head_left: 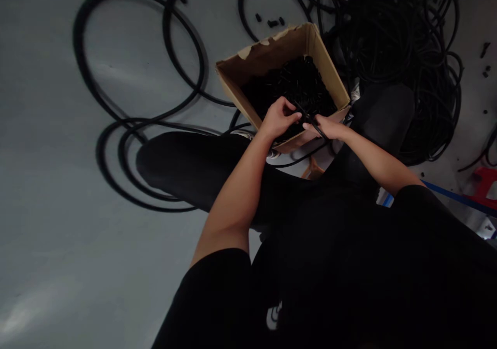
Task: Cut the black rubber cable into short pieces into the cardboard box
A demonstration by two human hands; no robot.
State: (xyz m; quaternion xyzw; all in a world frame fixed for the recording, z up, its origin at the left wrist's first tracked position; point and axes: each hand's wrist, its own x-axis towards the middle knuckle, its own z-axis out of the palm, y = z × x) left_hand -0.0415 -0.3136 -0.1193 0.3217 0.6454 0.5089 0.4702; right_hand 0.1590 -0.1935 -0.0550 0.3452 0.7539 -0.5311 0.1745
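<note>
The left hand (278, 117) and the right hand (329, 127) meet just over the near edge of an open brown cardboard box (267, 54) that sits on the grey floor (58, 183). Both hands are closed on a thin black tube piece (308, 118) that runs between them, slanting down toward the right hand. The left grip is tight, with its fingers curled around the upper end. The right grip pinches the lower end, and a short bit of the tube sticks out past it. The box is full of small black plastic parts (291, 82), heaped together; they are too dark to tell one from another. Its top edge is torn at the back. The person's knee in black trousers (182, 168) lies to the left of the box, and the other leg (382, 113) rises close on the right, so the box is squeezed between them. Long black hose loops (128, 126) curl over the floor on the left. A big tangled pile of black hose (399, 33) lies behind the box on the right. A few small black bits (272, 22) lie on the floor just behind the box. A red plastic thing (485, 180) shows at the right edge.
</note>
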